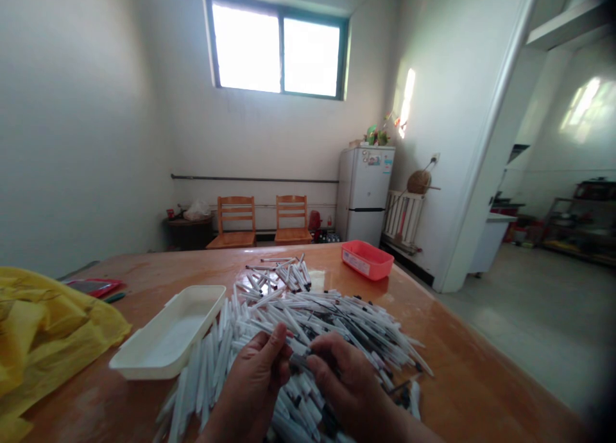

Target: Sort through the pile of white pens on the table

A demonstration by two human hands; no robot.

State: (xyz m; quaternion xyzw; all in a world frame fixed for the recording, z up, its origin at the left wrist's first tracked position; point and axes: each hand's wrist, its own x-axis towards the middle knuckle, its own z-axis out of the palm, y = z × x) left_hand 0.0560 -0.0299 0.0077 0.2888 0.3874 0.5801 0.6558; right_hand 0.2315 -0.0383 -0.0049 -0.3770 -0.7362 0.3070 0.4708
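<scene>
Holding: a bare left hand [254, 382] and a bare right hand [347, 384] sit close together, low in the head view, both curled narrowly around one white plastic pen [298, 361] with a dark end.

Left hand: the fingertips and thumb appear to pinch the barrel.

Right hand: the fingers close around the dark end, though the exact grip is partly hidden.

Pens: a loose heap of white plastic pens [308, 314] crosses every way on the table, ahead of and beneath both hands. Many have black ends.

Handling: each pen probably feels light, stiff and smooth, so it may roll or slip. The middle of the barrel looks the surest place to hold, and the tangled heap seems likely to shift when one is pulled.

Table: an orange-brown varnished wooden table [462, 372] carries everything.

Nearby: a white plastic tray [192, 302] touches the heap's left side, a yellow plastic bag [43, 340] bunches at the left edge, and a red plastic tray [368, 260] sits beyond the pens.

Room: a white refrigerator [364, 192] stands beside two wooden chairs [235, 221], below a bright window [276, 45].
</scene>
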